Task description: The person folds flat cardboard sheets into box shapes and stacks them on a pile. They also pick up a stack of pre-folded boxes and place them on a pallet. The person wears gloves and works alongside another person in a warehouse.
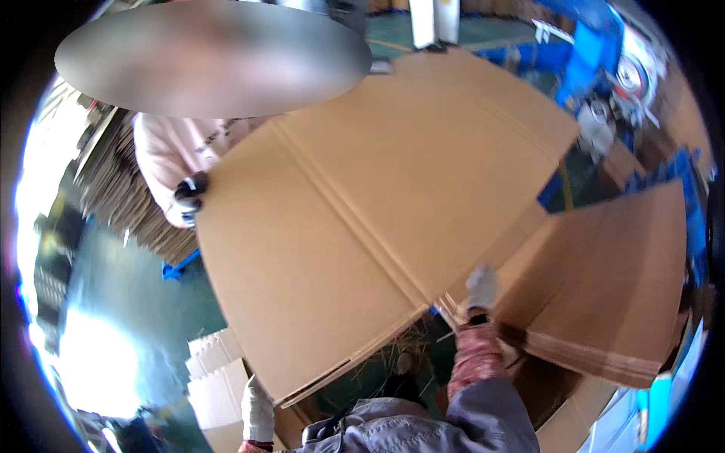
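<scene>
A large brown cardboard sheet (400,166), creased across its middle, spreads out before me at a tilt. Its near edge shows more than one layer. My left hand (257,414), in a white glove, is closed on the near left corner, its fingers partly hidden. My right hand (482,287), in a pale glove and smeared by motion, is at the sheet's near right edge; whether it grips is unclear. Across from me, a co-worker's dark-gloved hand (191,198) holds the far left edge.
Stacked brown cardboard (596,294) lies to my right. A tall pile of flat cardboard (136,189) stands behind the co-worker at left. Pale cardboard pieces (217,385) sit near my left hand. Blue machinery (596,53) is at the far right, above green floor (170,309).
</scene>
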### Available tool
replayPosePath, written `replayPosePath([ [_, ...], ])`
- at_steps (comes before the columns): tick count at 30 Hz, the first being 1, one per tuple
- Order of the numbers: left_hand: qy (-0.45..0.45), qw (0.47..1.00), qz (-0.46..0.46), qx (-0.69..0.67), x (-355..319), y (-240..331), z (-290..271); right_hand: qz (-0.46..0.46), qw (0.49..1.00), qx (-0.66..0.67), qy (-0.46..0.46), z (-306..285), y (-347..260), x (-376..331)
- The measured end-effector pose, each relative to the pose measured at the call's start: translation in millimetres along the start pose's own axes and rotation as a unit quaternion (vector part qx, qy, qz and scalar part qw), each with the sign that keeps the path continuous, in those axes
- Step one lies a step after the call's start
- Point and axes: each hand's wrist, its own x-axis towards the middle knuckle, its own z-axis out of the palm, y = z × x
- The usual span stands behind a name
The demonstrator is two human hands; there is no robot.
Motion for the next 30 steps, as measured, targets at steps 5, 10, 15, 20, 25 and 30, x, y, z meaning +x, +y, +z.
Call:
replayPosePath([
  [5, -0.072, 0.991, 0.000, 0.114, -32, 60, 81, -0.254, 0.967, 0.002, 0.024, 83, -275, 79],
  [10, -0.195, 0.979, -0.040, 0.047, -69, 125, 103, -0.141, 0.944, 0.018, -0.297, 161, -320, 50],
  [15, -0.158, 0.983, 0.096, -0.020, -108, 123, 109, -0.052, 0.959, 0.091, -0.262, 187, -239, -39],
  [20, 0.240, 0.946, 0.215, -0.014, -130, 141, 13, 0.033, 0.955, 0.003, -0.296, 202, -181, -208],
  [25, 0.613, 0.697, 0.265, 0.260, -128, 134, -196, -0.180, 0.643, -0.538, -0.514, 187, -23, -354],
  [30, 0.543, 0.697, -0.259, 0.390, -154, 44, -270, 0.057, 0.432, -0.637, -0.636, 106, 139, -469],
])
